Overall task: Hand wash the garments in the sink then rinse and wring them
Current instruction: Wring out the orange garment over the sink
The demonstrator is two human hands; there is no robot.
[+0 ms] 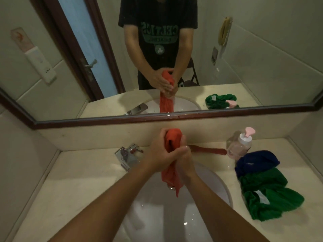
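Observation:
An orange garment (172, 138) is bunched into a thick rope and held upright over the white sink (216, 182). My left hand (160, 151) grips its upper part from the left. My right hand (186, 162) grips it just below, from the right, with the two hands touching. The garment's lower end (170, 179) hangs loose below my hands, over the basin. On the counter to the right lie a dark blue garment (257, 162) and a green garment (267, 196), both crumpled and apart from my hands.
A chrome faucet (126, 155) stands at the sink's back left. A clear soap pump bottle (240, 144) with a pink nozzle stands back right, with a red handled object (208, 150) lying beside it. A mirror (70, 49) runs along the back wall.

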